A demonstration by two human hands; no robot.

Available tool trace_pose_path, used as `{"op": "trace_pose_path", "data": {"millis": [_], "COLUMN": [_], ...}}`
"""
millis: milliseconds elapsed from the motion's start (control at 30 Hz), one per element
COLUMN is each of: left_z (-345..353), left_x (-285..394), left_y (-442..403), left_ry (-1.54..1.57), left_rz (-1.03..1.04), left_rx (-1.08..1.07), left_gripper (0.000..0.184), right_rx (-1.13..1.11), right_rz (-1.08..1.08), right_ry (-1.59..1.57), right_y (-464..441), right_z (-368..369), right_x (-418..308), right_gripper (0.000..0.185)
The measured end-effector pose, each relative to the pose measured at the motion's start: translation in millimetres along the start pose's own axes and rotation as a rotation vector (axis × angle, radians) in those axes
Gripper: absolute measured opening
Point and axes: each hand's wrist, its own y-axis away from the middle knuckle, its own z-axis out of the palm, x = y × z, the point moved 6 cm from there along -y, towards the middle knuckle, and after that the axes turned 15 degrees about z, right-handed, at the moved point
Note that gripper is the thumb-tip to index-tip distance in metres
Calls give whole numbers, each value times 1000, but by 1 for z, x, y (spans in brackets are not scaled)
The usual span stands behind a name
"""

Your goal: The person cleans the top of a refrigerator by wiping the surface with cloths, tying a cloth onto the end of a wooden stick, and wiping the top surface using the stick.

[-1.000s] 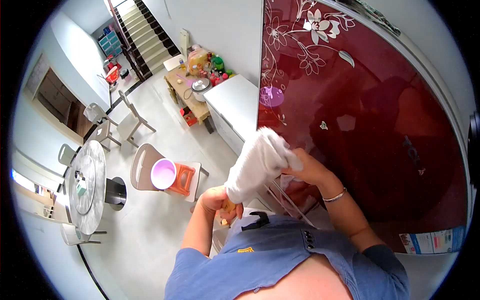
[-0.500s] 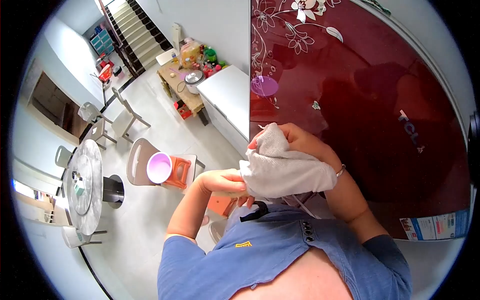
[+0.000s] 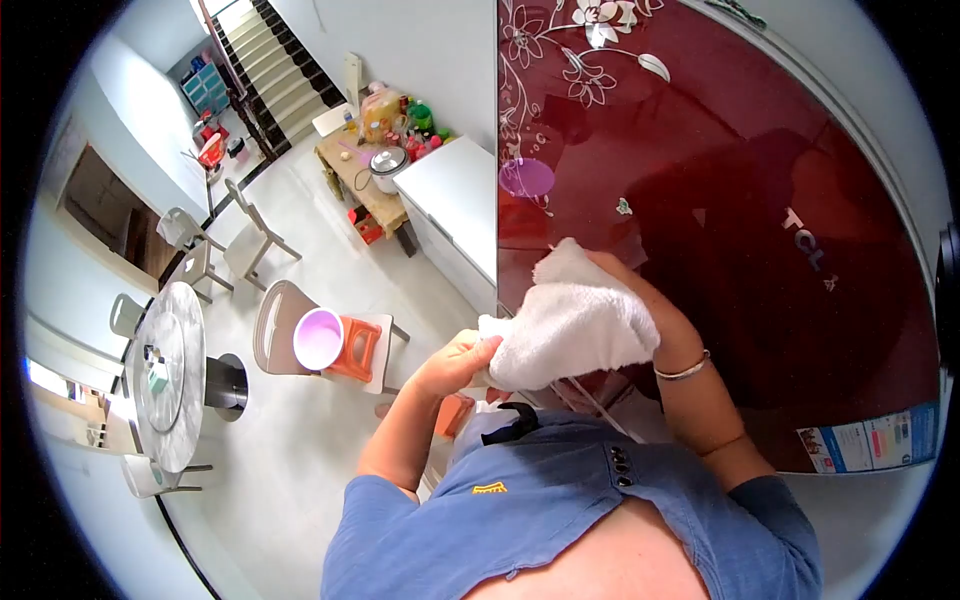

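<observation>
A white cloth (image 3: 575,330) hangs bunched between my hands, in front of the glossy dark red refrigerator door (image 3: 720,260). My left hand (image 3: 457,362) pinches its left edge, thumb on top. My right hand (image 3: 628,282) is mostly covered by the cloth; only its back and the wrist with a silver bangle show, and its fingers are hidden. The cloth's upper tip points toward the door, whose lower part is close to my right forearm.
Left of me a chair (image 3: 279,330) carries an orange stool (image 3: 357,350) and a purple-white bucket (image 3: 318,338). A white chest freezer (image 3: 455,200) stands beside a cluttered wooden table (image 3: 335,155). Further left is a round marble table (image 3: 190,400).
The cloth has been turned over and spread a little, now covering my right hand's fingers. My left hand has shifted right and slightly up.
</observation>
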Motion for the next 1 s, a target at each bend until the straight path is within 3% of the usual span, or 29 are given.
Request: {"op": "trace_pose_path", "data": {"millis": [100, 167, 233, 267, 333, 433, 500, 633, 833, 900, 1000], "left_z": [3, 7, 12, 8, -20, -51, -56, -43, 14, 24, 31], "left_x": [-5, -9, -4, -1, -13, -44, -43, -29, -16, -17, -16], "left_y": [-4, -6, -9, -8, -4, -3, -5, -6, -12, -15, -24], "left_ry": [-150, -147, -93, 9, -19, 248, 301, 313, 304, 315, 337], "left_rz": [38, -24, 60, 103, 187, 369, 398, 320, -17, -85, -152], "left_rx": [-92, -111, -195, -151, 204, 348, 347, 206, -291, -387, -452], "left_gripper": [39, 36, 34, 30, 23, 33, 32, 31, 29, 28, 27], "right_rx": [-38, -88, -107, -76, -83, -79, -186, -229, -102, -157, -169], "right_rz": [-72, -52, 59, 43, -11, -43, -238, -253, -355, -191, -36], "right_ry": [287, 358, 607, 628, 656, 669, 709, 834, 612, 397, 427], "right_y": [-10, -19, -17, -14, -4, 15, 28, 33, -6, -20, -28], "right_z": [2, -1, -4, -7, -9, -3, 9, 23, 25, 24, 34], "right_x": [6, 11, 15, 11, 3, -10, -21, -37, -40, -27, -13], "right_gripper": [27, 25, 23, 20, 20, 20, 21, 28, 10, 8, 13]}}
